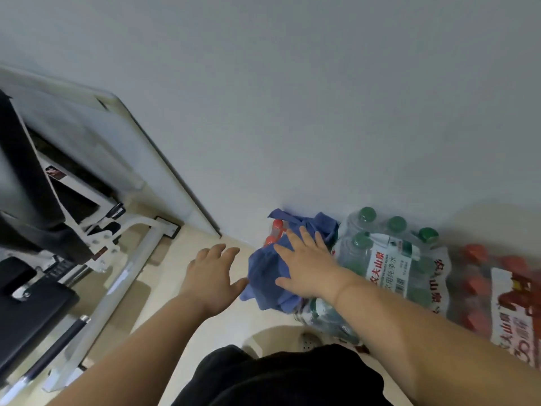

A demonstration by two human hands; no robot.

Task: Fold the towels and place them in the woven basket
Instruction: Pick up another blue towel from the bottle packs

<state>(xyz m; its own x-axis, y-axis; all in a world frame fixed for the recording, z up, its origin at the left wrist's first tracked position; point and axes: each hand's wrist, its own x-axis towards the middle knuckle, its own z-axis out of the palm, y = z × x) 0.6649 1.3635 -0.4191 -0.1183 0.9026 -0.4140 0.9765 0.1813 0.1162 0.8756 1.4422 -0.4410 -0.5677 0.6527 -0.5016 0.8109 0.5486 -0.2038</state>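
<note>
Blue towel [265, 273] sits bunched up on the bottle packs [380, 259] by the wall [292, 98]. Right hand [307, 268] lies spread flat on it; left hand [212, 276] hovers wide open just left.

Blue towel [265, 271], crumpled and unfolded, heaped on shrink-wrapped bottle packs [377, 259] by the wall

**Soft cloth, shiny plastic, painted metal**

The blue towel [268, 278] is soft, matt cloth, all crumpled. The bottle packs [380, 259] are clear plastic under a shiny, crinkly plastic wrap, with smooth green caps [367, 213] and red caps [475, 250]. The machine frame [117, 294] is white painted metal with a slight shine, and its black pad [32, 306] looks smooth. The wall [292, 83] is plain and matt. The pale floor [234, 323] is smooth. The black shorts [278, 376] are matt cloth.
</note>
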